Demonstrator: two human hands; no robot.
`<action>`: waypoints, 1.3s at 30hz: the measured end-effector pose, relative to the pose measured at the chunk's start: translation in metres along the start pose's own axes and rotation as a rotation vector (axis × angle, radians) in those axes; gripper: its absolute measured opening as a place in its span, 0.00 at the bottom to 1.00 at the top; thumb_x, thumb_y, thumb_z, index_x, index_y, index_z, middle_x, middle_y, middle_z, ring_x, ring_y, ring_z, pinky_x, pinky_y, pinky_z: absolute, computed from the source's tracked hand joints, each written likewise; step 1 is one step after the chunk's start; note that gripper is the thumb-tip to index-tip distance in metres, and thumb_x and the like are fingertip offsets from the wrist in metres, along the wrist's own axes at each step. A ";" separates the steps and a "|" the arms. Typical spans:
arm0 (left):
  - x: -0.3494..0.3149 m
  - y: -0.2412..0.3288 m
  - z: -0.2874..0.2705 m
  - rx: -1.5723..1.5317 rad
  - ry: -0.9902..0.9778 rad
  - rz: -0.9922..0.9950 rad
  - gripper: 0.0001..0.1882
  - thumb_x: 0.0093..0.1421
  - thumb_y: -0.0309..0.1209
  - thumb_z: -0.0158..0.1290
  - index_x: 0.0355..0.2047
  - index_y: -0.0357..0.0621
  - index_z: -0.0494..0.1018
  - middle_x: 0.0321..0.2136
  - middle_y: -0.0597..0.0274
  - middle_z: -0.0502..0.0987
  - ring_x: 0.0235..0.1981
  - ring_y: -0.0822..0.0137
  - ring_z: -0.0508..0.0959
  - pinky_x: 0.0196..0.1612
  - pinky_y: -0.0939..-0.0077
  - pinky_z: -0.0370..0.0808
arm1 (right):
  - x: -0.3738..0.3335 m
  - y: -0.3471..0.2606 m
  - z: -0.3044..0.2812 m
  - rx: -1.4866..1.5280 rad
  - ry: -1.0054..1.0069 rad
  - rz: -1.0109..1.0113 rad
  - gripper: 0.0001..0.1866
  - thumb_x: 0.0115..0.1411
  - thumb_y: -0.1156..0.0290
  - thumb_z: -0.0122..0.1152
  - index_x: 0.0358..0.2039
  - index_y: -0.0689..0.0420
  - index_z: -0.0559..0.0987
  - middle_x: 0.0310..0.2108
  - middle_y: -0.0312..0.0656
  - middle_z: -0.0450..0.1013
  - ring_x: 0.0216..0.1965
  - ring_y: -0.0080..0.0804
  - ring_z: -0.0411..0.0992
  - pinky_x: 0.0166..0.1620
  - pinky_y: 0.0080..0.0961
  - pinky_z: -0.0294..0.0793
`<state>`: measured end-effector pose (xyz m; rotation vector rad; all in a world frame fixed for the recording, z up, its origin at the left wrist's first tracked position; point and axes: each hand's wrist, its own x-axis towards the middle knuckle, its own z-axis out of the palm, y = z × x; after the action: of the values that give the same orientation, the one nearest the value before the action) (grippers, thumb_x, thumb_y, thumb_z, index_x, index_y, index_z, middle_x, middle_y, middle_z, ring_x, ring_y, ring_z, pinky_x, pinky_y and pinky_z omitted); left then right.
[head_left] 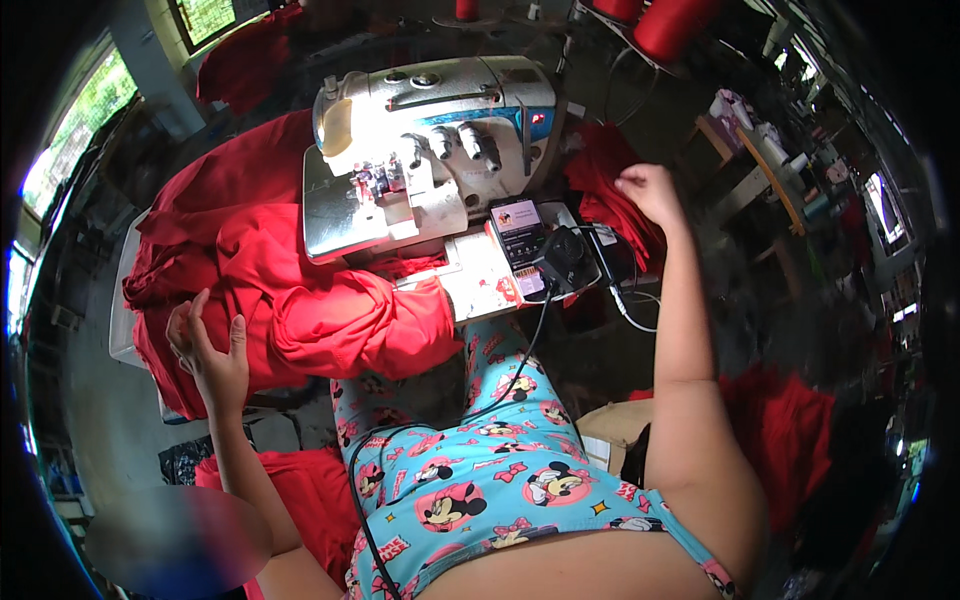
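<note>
Both hands are out over the sewing station as I watch. My left hand (210,350) lies spread, fingers loose, on the big heap of bright red knit fabric (290,290) piled to the left of the white overlock sewing machine (430,140). My right hand (648,190) is curled shut, reaching to the crumpled red cloth piece (605,185) right of the machine; whether it pinches that cloth I cannot tell. A dark phone (522,240) stands just beside the machine's front, its black cable (500,390) trailing across my lap.

Sewing workshop, overlock machine (430,150), red thread cones (668,25), probably garment piles (270,290)
</note>
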<state>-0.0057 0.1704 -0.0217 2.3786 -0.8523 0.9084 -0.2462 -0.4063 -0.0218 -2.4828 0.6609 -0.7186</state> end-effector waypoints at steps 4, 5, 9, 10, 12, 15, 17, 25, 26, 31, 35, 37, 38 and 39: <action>-0.013 0.025 -0.006 -0.056 -0.075 -0.049 0.21 0.56 0.34 0.57 0.50 0.47 0.68 0.48 0.53 0.64 0.53 0.54 0.63 0.56 0.58 0.59 | -0.004 -0.008 0.021 -0.093 -0.030 -0.076 0.10 0.53 0.73 0.63 0.35 0.65 0.80 0.29 0.49 0.78 0.29 0.27 0.76 0.35 0.23 0.74; -0.017 0.032 -0.007 -0.063 -0.098 -0.061 0.19 0.57 0.33 0.56 0.49 0.45 0.69 0.47 0.52 0.64 0.53 0.55 0.63 0.56 0.60 0.59 | -0.004 -0.014 0.023 -0.096 -0.018 -0.101 0.10 0.53 0.73 0.62 0.34 0.65 0.79 0.29 0.49 0.78 0.29 0.26 0.76 0.35 0.23 0.73; -0.018 0.042 -0.013 -0.148 -0.146 -0.105 0.15 0.55 0.31 0.57 0.44 0.49 0.72 0.45 0.59 0.67 0.50 0.58 0.66 0.53 0.58 0.61 | 0.002 -0.018 0.027 -0.065 0.034 -0.095 0.09 0.53 0.72 0.60 0.30 0.67 0.79 0.26 0.55 0.76 0.28 0.39 0.77 0.32 0.30 0.73; -0.016 0.044 -0.013 -0.175 -0.150 -0.108 0.13 0.56 0.30 0.56 0.42 0.47 0.73 0.43 0.60 0.68 0.48 0.59 0.67 0.52 0.61 0.62 | 0.004 -0.006 0.029 0.001 0.099 -0.136 0.09 0.53 0.73 0.57 0.29 0.67 0.78 0.23 0.56 0.74 0.26 0.40 0.76 0.31 0.31 0.71; -0.015 0.047 -0.014 -0.256 -0.212 -0.136 0.13 0.56 0.30 0.56 0.42 0.45 0.73 0.43 0.59 0.68 0.46 0.59 0.69 0.51 0.63 0.63 | 0.012 0.017 0.028 0.063 0.184 -0.050 0.09 0.53 0.73 0.55 0.27 0.66 0.78 0.23 0.55 0.74 0.28 0.42 0.76 0.32 0.32 0.72; -0.009 0.057 -0.006 -0.444 -0.239 -0.072 0.11 0.56 0.27 0.55 0.41 0.42 0.74 0.40 0.57 0.69 0.38 0.63 0.72 0.43 0.73 0.69 | 0.025 0.065 0.006 -0.031 0.510 0.152 0.11 0.55 0.71 0.49 0.31 0.67 0.75 0.29 0.56 0.74 0.35 0.50 0.74 0.39 0.39 0.71; -0.011 0.063 -0.014 -0.511 -0.288 -0.129 0.11 0.56 0.25 0.54 0.40 0.41 0.74 0.38 0.56 0.70 0.34 0.66 0.73 0.40 0.75 0.70 | 0.026 -0.006 -0.007 -0.191 0.731 0.091 0.13 0.62 0.69 0.44 0.43 0.62 0.71 0.37 0.57 0.73 0.39 0.54 0.73 0.42 0.40 0.72; -0.005 0.119 -0.023 -0.764 -0.467 0.036 0.28 0.52 0.31 0.60 0.53 0.43 0.66 0.45 0.55 0.71 0.47 0.58 0.73 0.52 0.69 0.67 | -0.060 -0.241 0.028 0.456 -0.248 -0.679 0.07 0.56 0.70 0.63 0.33 0.59 0.78 0.25 0.40 0.76 0.25 0.23 0.75 0.30 0.23 0.73; 0.002 0.139 -0.021 -0.958 -0.468 0.076 0.32 0.51 0.32 0.62 0.55 0.43 0.63 0.47 0.53 0.70 0.50 0.57 0.71 0.54 0.67 0.65 | -0.078 -0.256 0.038 0.436 -0.348 -0.689 0.07 0.54 0.70 0.65 0.31 0.58 0.78 0.24 0.44 0.75 0.25 0.30 0.76 0.28 0.25 0.73; -0.007 0.130 -0.008 -1.115 -0.705 -0.197 0.20 0.55 0.30 0.60 0.47 0.36 0.70 0.37 0.59 0.77 0.43 0.66 0.76 0.48 0.72 0.71 | -0.099 -0.285 0.085 0.566 -0.067 -0.629 0.08 0.54 0.68 0.65 0.30 0.58 0.78 0.20 0.42 0.73 0.20 0.33 0.73 0.24 0.25 0.69; -0.024 0.106 0.008 -1.542 -0.472 -0.646 0.12 0.63 0.32 0.51 0.42 0.35 0.73 0.37 0.61 0.78 0.39 0.73 0.76 0.45 0.76 0.72 | -0.106 -0.300 0.091 0.538 0.208 -0.620 0.07 0.53 0.70 0.66 0.31 0.56 0.78 0.17 0.38 0.71 0.17 0.28 0.69 0.22 0.21 0.65; -0.034 0.097 0.030 -1.981 -0.399 -0.754 0.10 0.65 0.31 0.46 0.43 0.39 0.69 0.38 0.63 0.76 0.46 0.68 0.74 0.53 0.73 0.66 | -0.123 -0.310 0.095 0.452 0.317 -0.826 0.10 0.48 0.68 0.64 0.32 0.54 0.77 0.18 0.34 0.68 0.21 0.29 0.72 0.23 0.30 0.68; -0.048 0.085 0.059 -1.972 -0.242 -0.655 0.11 0.63 0.31 0.48 0.43 0.40 0.69 0.36 0.64 0.75 0.49 0.66 0.71 0.55 0.71 0.64 | -0.137 -0.319 0.107 0.570 0.298 -0.901 0.13 0.44 0.69 0.64 0.33 0.53 0.77 0.20 0.32 0.68 0.23 0.28 0.72 0.26 0.29 0.70; -0.062 0.070 0.089 -1.950 -0.074 -0.557 0.12 0.62 0.32 0.51 0.43 0.41 0.69 0.33 0.66 0.75 0.52 0.65 0.69 0.58 0.69 0.61 | -0.151 -0.325 0.102 0.614 0.016 -0.967 0.12 0.46 0.68 0.65 0.33 0.53 0.77 0.20 0.35 0.70 0.24 0.30 0.73 0.28 0.30 0.72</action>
<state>-0.0526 0.0918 -0.1132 0.7332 -0.4942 -0.3281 -0.1975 -0.0398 0.0264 -2.0842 -0.7441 -1.0526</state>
